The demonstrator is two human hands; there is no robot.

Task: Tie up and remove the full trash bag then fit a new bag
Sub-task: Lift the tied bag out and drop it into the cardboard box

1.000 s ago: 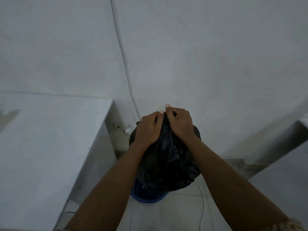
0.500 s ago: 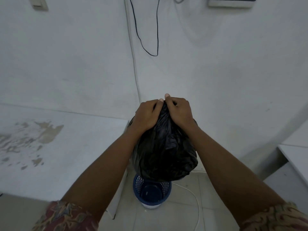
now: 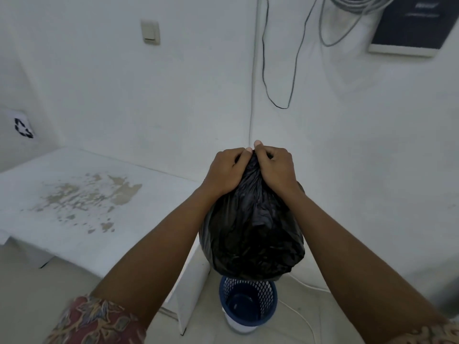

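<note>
Since a moment ago: up comes the bag, now fully clear of the bin, and my view has tipped higher up the wall.
Wall (image 3: 124,95): white corner ahead, cables looping down, a switch to the left.
Table (image 3: 74,202): low white top at my left, paint flaking; I'm keeping the load off it.
Trash bag (image 3: 250,234): black, bulging, hanging in the air directly above the bin.
Bin (image 3: 248,304): blue mesh, on the floor, bare inside, so a liner is yet to go in.
Left hand (image 3: 224,173): clenched on the gathered neck so nothing spills.
Right hand (image 3: 275,167): clamped on the same neck, thumb up, sharing the weight.
Knot: hidden under my fists, can't tell.
</note>
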